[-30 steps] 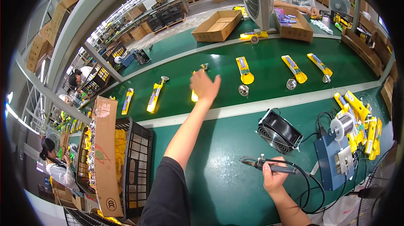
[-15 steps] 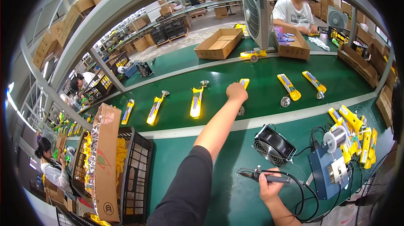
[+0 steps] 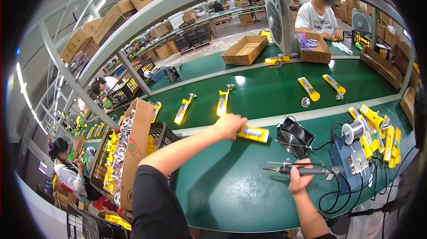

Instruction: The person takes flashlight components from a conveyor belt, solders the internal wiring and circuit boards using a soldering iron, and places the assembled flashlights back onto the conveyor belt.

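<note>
My left hand [image 3: 229, 126] is closed on one end of a yellow flashlight half-shell [image 3: 260, 135] with a purplish battery in it, above the near green bench top. My right hand [image 3: 301, 177] grips the handle of a soldering iron [image 3: 284, 168], whose thin tip points left. From the iron, black cables curve to a blue soldering station [image 3: 351, 163] with a solder wire spool [image 3: 353, 131] on top. A small black fan [image 3: 294, 137] stands just right of the half-shell.
Several yellow flashlight shells [image 3: 222, 101] lie along the green conveyor [image 3: 262, 76], with more piled [image 3: 378, 134] by the station. Left of my arm stand a cardboard box [image 3: 138, 145] of reflectors and a black crate [image 3: 162, 136]. A co-worker [image 3: 318, 19] sits across the line.
My left hand has come off the conveyor toward me and left, carrying the half-shell over the near bench. The right hand still holds the iron. The view has shifted slightly.
</note>
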Tool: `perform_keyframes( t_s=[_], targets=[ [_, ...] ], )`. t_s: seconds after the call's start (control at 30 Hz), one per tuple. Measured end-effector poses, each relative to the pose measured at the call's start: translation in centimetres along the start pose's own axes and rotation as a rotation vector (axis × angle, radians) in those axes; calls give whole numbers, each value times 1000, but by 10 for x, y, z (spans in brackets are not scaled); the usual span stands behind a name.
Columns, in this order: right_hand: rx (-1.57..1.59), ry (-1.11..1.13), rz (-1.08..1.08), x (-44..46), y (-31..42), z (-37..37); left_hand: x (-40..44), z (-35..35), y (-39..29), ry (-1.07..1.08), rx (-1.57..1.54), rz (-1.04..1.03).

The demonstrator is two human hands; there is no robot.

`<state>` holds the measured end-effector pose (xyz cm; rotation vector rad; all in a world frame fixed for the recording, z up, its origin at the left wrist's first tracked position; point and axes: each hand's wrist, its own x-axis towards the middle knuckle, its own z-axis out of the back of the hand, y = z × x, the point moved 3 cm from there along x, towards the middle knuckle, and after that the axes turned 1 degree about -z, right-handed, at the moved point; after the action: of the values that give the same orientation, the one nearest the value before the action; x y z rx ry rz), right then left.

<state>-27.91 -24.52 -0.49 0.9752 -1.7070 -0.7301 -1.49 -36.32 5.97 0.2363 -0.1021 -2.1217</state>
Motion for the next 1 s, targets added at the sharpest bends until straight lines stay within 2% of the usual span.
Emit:
perform_keyframes(
  t_s=[0.03, 0.07, 0.2, 0.23, 0.27, 0.33, 0.43, 0.47, 0.53, 0.63, 0.73, 0.77, 0.8, 0.87, 0.93, 1.0],
  targets=[
    [-2, -40, 65, 2, 2, 2, -17, -1, -11, 28, 28, -57],
    [104, -71, 16, 6, 16, -4, -36, 5, -25, 50, 48, -125],
    [209, -168, -84, 12, 14, -2, -93, 1, -67, 139, -104, -405],
    [221, -178, -92, 13, 12, -1, -107, 5, -79, 219, -150, -437],
    [233, -190, -102, 14, 11, -1, -119, 5, -89, 130, -196, -557],
    [259, -208, -100, 15, 7, -2, -136, -1, -109, 183, -173, -642],
    [253, -215, -97, 15, 1, -1, -151, -19, -127, 91, -128, -746],
    [252, -214, -107, 16, -1, -1, -153, -20, -128, 116, -101, -720],
    [263, -220, -109, 16, -4, -1, -159, -19, -124, -8, -145, -694],
    [285, -214, -101, 19, -4, 0, -176, -5, -133, -134, -155, -310],
    [313, -235, -74, 22, -5, 0, -206, -24, -143, -335, -311, 206],
    [313, -239, -81, 23, -5, 0, -222, -31, -151, -432, -478, 407],
    [314, -244, -85, 23, -5, 0, -237, -43, -161, -519, -592, 539],
    [307, -222, -77, 23, -8, 2, -259, -70, -186, -611, -1023, 778],
    [306, -211, -76, 22, -5, -1, -261, -77, -213, -653, -1184, 914],
    [285, -200, -65, 21, -3, -3, -249, -67, -228, -540, -1117, 973]
  ],
)
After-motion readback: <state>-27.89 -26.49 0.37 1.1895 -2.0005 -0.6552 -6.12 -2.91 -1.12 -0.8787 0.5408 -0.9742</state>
